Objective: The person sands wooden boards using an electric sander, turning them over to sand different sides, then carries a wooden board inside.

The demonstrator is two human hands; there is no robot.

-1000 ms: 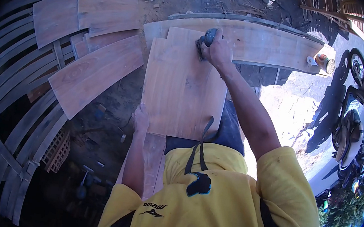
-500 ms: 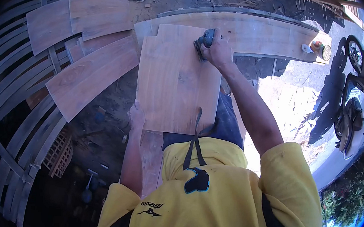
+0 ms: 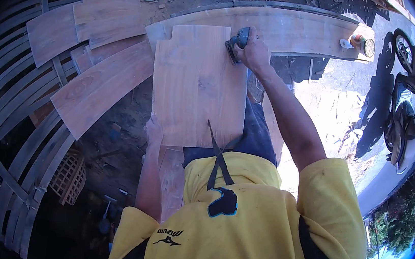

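A pale wooden panel (image 3: 199, 87) lies in front of me, its near edge over my lap. My right hand (image 3: 253, 52) is wrapped round a dark power sander (image 3: 237, 43), which sits at the panel's far right corner. At the panel's near left edge, my left hand (image 3: 154, 127) grips the rim, with part of its fingers hidden. Under the far end of the panel runs a long wooden board (image 3: 300, 32).
Several loose wood panels (image 3: 102, 87) rest on a slatted wooden frame (image 3: 9, 158) at the left. A jar (image 3: 364, 45) stands on the long board's right end. Motorcycles (image 3: 411, 96) are parked at the right. A woven basket (image 3: 67, 177) sits lower left.
The panel and the background have shifted left and slightly up in view. The sander in my right hand has moved right relative to the panel, to its right edge. My left hand keeps its hold.
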